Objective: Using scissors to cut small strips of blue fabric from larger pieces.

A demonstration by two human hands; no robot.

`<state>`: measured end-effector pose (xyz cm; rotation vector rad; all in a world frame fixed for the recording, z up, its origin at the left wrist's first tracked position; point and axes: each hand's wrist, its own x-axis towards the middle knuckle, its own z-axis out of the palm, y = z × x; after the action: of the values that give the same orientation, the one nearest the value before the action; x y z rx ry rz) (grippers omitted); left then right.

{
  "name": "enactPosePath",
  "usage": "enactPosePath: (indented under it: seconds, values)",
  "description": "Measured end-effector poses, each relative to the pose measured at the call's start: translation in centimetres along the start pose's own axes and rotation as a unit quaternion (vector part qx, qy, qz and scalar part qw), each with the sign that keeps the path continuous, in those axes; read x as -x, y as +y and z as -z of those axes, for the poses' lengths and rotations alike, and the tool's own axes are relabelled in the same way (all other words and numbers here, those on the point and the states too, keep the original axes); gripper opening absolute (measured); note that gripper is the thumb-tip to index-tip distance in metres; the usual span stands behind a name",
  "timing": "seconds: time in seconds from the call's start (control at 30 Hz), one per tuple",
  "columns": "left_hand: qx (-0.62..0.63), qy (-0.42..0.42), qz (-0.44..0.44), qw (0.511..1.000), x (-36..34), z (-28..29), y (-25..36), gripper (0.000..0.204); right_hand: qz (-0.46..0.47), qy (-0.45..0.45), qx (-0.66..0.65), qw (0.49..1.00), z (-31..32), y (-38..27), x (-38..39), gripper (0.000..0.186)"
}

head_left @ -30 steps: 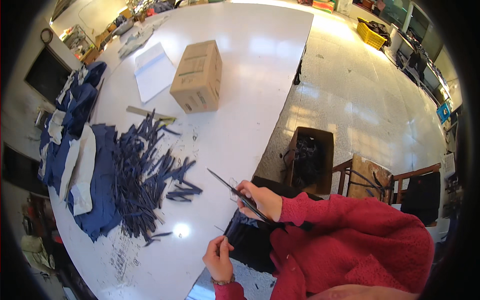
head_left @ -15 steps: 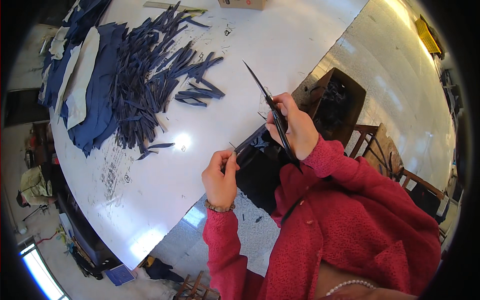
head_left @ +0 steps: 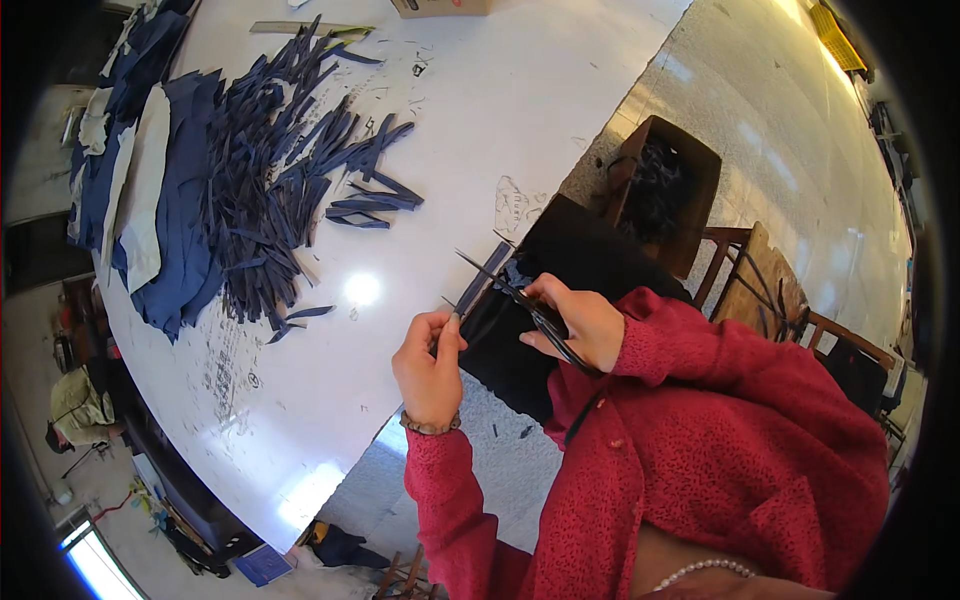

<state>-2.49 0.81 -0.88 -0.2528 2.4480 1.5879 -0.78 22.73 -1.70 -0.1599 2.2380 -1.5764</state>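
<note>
Pinching a dark strip [head_left: 496, 259], left hand [head_left: 428, 370] fingers upward, right hand [head_left: 590, 325] gripping black scissors [head_left: 546, 322], blades pointing leftward.

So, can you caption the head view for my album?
Scissors in the right hand, dark cloth in the left hand, blue strips heaped on a white table.

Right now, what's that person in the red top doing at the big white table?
The person holds dark scissors in the right hand and pinches a narrow dark strip with the left hand, by the white table. In this view the scissors reach across the strip; I can't tell whether they are cutting it. A heap of dark blue strips lies farther left.
</note>
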Motion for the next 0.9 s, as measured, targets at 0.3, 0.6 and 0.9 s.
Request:
enactPosePath:
  seconds: [0.3,0.6,0.9]
  values:
    - [0.016,-0.019,0.058,0.998,-0.2,0.1,0.7,0.009,-0.083,-0.055,-0.096,0.990,0.0,0.5,0.0,0.036]
    - [0.058,-0.014,0.107,0.992,-0.1,0.5,1.3,0.010,-0.160,-0.095,-0.180,0.966,0.9,-0.6,-0.2,0.038]
    - [0.047,-0.036,0.112,0.992,-0.6,0.7,1.2,0.009,-0.084,-0.067,-0.140,0.984,0.7,-0.2,0.3,0.048]
